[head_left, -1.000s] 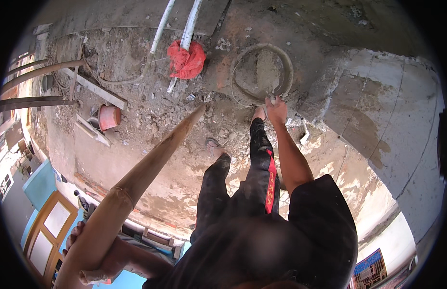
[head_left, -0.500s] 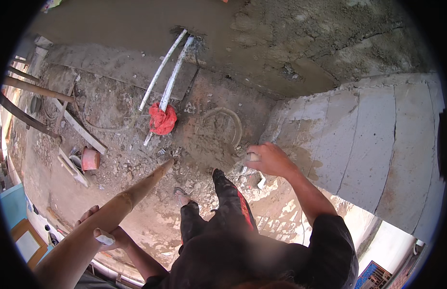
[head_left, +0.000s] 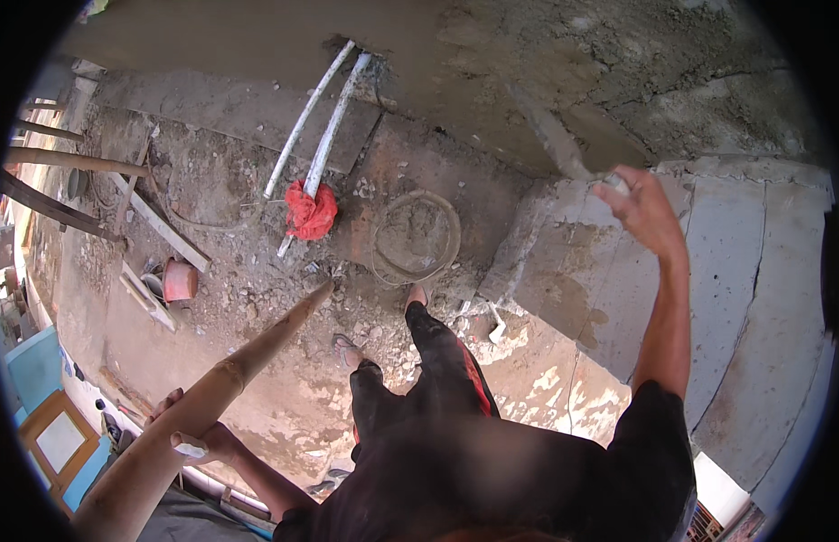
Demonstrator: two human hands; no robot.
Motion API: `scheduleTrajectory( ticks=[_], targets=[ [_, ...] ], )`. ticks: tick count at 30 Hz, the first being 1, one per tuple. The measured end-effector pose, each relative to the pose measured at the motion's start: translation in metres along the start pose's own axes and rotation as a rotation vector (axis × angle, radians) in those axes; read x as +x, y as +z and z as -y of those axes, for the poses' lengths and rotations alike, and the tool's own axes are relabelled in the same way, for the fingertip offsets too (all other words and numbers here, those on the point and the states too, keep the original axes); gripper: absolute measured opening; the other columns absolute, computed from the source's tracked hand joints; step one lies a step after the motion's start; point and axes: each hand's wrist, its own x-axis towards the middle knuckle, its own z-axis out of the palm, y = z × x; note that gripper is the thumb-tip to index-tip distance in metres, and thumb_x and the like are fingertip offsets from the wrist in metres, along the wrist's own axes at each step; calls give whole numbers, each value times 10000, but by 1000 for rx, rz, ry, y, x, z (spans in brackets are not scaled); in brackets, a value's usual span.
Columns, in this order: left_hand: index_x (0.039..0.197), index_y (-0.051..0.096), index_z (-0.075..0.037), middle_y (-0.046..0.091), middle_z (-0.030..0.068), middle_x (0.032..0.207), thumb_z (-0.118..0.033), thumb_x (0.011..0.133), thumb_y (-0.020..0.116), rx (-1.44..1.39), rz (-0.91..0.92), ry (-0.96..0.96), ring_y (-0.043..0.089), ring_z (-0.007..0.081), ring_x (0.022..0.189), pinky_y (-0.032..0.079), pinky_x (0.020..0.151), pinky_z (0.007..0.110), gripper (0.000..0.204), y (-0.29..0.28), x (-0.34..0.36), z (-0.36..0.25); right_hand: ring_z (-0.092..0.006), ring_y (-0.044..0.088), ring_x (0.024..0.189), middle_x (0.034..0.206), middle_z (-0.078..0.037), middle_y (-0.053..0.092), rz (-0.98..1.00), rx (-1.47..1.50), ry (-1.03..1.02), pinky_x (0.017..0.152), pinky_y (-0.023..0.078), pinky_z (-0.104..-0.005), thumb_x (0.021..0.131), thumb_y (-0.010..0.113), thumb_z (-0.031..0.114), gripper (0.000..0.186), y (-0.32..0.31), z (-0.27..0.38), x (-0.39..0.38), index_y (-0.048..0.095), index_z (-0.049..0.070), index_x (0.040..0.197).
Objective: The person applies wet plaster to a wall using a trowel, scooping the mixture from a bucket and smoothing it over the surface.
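My right hand (head_left: 643, 210) is closed round the pale handle of a trowel (head_left: 560, 143). Its long blade points up and left, over the wet grey mortar of the wall (head_left: 492, 108). My left hand (head_left: 219, 443) wraps round a thick bamboo pole (head_left: 231, 372) that slants up from the lower left; something white covers its thumb tip. In front of my feet stands a round bucket (head_left: 455, 237) with grey mortar in it.
Two white pipes (head_left: 327, 126) come from the wall's foot, a red plastic bag (head_left: 309, 211) tied round them. Rubble covers the ground. A reddish bucket (head_left: 180, 280) and wooden strips (head_left: 162, 226) lie left. Grey blocks (head_left: 708, 271) form a surface at right.
My right hand has risen from near the mortar bucket to the wall at upper right, bringing the trowel blade into sight. My left hand stays on the bamboo pole.
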Motion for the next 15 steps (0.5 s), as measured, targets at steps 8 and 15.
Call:
scheduleTrajectory(
  ticks=[8, 15],
  targets=[
    [1212, 448, -27, 601, 151, 989, -541, 873, 526, 179, -17, 84, 625, 338, 898, 503, 875, 487, 620, -10, 9, -15, -372, 688, 954, 1046, -215, 689, 288, -625, -45, 792, 565, -465, 926, 548, 165, 241, 333, -112, 34, 629, 0, 1082],
    [1192, 472, 39, 575, 218, 1061, -555, 856, 420, 376, 92, 246, 586, 369, 1012, 450, 958, 539, 684, -3, 14, -41, -375, 663, 1053, 1097, -217, 686, 392, -466, 188, 856, 550, -450, 899, 594, 176, 269, 571, -127, 93, 689, 14, 1092]
  ],
)
